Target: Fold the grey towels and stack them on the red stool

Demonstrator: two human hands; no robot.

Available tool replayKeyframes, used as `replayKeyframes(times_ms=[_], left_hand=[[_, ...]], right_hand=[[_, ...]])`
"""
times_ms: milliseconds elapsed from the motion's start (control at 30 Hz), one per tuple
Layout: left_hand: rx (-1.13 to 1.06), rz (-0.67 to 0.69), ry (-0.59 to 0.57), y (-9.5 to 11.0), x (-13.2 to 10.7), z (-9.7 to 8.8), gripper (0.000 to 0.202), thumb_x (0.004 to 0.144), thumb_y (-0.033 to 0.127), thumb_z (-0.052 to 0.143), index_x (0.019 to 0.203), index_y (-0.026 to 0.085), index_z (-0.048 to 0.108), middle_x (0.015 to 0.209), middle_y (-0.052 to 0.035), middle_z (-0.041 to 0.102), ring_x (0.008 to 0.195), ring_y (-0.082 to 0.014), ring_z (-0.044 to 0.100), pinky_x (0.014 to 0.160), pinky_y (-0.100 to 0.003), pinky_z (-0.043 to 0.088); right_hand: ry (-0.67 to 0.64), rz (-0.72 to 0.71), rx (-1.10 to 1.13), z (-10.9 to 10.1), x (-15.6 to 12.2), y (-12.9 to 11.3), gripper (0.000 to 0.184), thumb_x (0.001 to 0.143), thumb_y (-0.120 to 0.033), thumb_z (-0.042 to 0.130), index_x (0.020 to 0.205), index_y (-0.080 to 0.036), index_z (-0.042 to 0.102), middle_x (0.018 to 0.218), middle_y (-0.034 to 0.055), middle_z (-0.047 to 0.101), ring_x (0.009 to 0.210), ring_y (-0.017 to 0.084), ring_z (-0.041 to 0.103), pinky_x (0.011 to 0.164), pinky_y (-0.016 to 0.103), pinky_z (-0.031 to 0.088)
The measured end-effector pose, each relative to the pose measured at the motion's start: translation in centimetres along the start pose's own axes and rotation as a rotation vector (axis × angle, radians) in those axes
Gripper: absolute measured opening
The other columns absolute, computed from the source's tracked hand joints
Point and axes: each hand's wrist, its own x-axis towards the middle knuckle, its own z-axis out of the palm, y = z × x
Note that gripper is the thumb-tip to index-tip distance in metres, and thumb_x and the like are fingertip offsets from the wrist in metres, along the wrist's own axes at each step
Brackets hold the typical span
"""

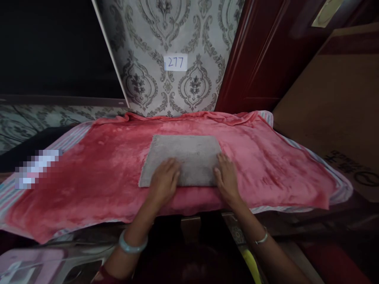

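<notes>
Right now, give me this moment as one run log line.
left hand: flat on grey cloth, near edge | right hand: flat on its near right corner | cloth: lies flat on pink blanket

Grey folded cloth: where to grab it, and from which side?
Probably the near edge, pinched towards both corners from the person's side. The grey cloth lies flat on the pink blanket, so only its edges offer a grip, and the left hand and right hand rest open there.
</notes>
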Motion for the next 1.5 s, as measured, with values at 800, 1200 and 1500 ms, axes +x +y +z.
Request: replayKeyframes(times_ms=[800,1200,1500], left_hand=[[0.411,-0.275,-0.274,-2.4,0.8,0.6,0.055,0.099,0.041,0.044,0.151,0.022,0.051,0.162,-0.0160,0.037,0.151,-0.0401,0.030,0.119,-0.063,0.028],[0.294,-0.549,-0.258,-6.1,1.6,-2.0,0.065,0.098,0.044,0.041,0.154,0.011,0.042,0.160,-0.0225,0.039,0.149,-0.0389,0.034,0.118,-0.060,0.032],[-0.119,-0.685,-0.117,-8.6,3.2,-2.1,0.068,0.091,0.038,0.055,0.152,0.010,0.044,0.150,-0.0200,0.053,0.142,-0.0340,0.047,0.116,-0.048,0.040]], right_hand=[[-0.367,0.153,-0.204,-0.4,-0.5,3.3,0.065,0.103,-0.048,0.033,0.156,-0.012,0.039,0.161,0.0166,0.039,0.150,0.030,0.034,0.120,0.054,0.027],[-0.307,0.281,-0.112,0.4,2.5,6.8,0.070,0.099,-0.048,0.043,0.155,-0.006,0.037,0.156,0.0233,0.043,0.149,0.035,0.033,0.119,0.055,0.029],[-0.359,0.236,0.256,0.9,5.9,6.2,0.070,0.090,-0.035,0.056,0.155,-0.013,0.040,0.148,0.0162,0.055,0.130,0.029,0.056,0.110,0.046,0.042]])
